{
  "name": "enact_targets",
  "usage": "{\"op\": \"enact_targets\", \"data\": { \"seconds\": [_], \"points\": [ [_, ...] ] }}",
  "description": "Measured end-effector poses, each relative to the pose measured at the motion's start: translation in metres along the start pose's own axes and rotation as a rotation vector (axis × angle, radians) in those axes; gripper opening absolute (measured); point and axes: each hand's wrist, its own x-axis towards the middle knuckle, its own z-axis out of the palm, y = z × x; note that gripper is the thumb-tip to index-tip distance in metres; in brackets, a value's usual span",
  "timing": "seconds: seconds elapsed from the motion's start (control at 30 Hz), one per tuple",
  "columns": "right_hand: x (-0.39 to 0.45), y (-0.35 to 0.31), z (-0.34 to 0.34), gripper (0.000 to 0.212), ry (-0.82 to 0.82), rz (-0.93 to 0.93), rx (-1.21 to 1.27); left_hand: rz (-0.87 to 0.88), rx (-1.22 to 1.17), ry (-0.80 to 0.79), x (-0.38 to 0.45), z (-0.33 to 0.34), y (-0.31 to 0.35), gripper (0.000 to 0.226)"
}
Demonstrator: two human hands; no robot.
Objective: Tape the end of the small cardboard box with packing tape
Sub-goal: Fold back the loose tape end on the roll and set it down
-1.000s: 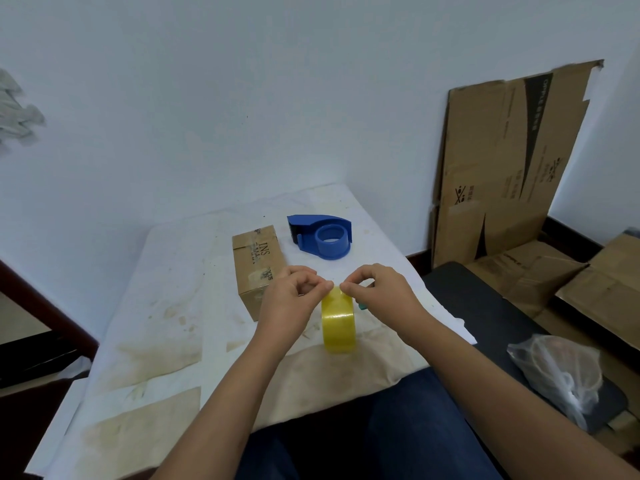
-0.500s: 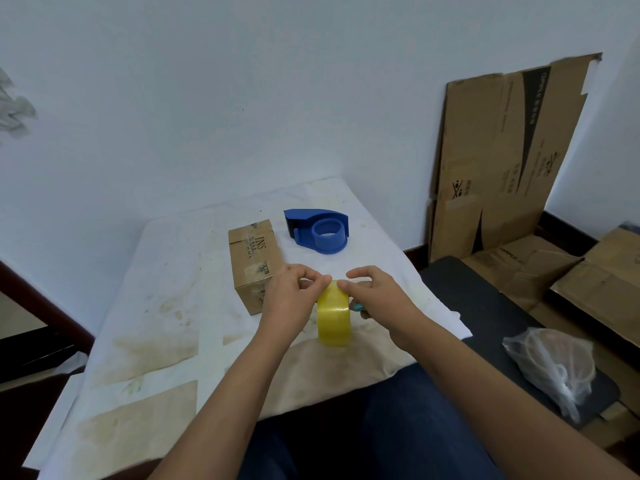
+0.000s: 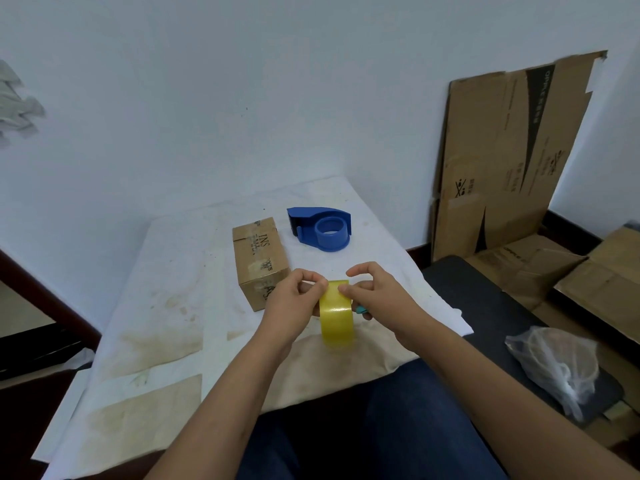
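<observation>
A yellow roll of packing tape stands on edge above the table's near side, held between both hands. My left hand grips its left face. My right hand pinches at the roll's top edge with thumb and forefinger, and a small teal object shows under its fingers. The small cardboard box lies on the table just left of and behind my left hand, printed side up. Whether a tape end has been peeled free is too small to tell.
A blue tape dispenser with no roll in it sits behind the box on the stained white table cover. Flattened cardboard leans against the wall at right. A clear plastic bag lies on a dark surface at right.
The view has shifted slightly. My hands stay on the roll, with the right fingers working at its top edge and lifted a little more apart.
</observation>
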Motion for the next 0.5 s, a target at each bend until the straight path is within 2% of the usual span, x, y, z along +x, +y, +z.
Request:
{"op": "enact_targets", "data": {
  "seconds": [0.3,0.4,0.5],
  "points": [
    [0.002,-0.002,-0.002,0.030,0.048,0.105,0.050,0.008,-0.085,-0.105,-0.010,-0.008,0.001,0.016],
    [0.006,-0.009,-0.005,0.023,0.128,-0.042,-0.084,0.017,-0.096,-0.082,-0.008,-0.017,0.003,0.018],
    [0.018,-0.014,-0.012,0.021,0.208,-0.232,-0.453,0.070,-0.066,-0.016,-0.003,-0.028,0.007,0.020]
  ]
}}
